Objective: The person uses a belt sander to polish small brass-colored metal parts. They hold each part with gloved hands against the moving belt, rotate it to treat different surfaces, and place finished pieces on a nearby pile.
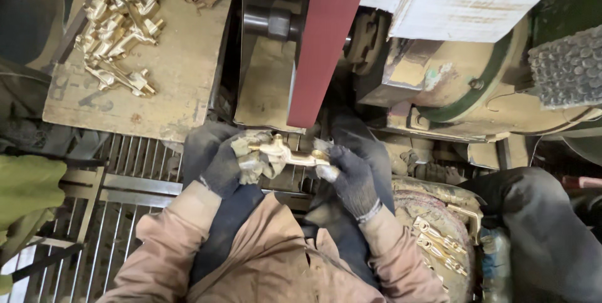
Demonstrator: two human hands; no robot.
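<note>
Both my hands wear dark, worn gloves and hold one brass tap fitting (290, 154) between them, just below the lower end of a red sanding belt (326, 40). My left hand (233, 162) grips the fitting's thick end with a frayed glove. Its thin end sits in the fingertips of my right hand (351, 177). The fitting lies roughly level and does not touch the belt.
A pile of several brass fittings (119, 33) lies on a board (169, 90) at upper left. More brass parts (442, 243) rest in a dirty round tub at lower right. The belt machine's motor housing (464, 83) fills the upper right. A metal grate (125, 171) lies below.
</note>
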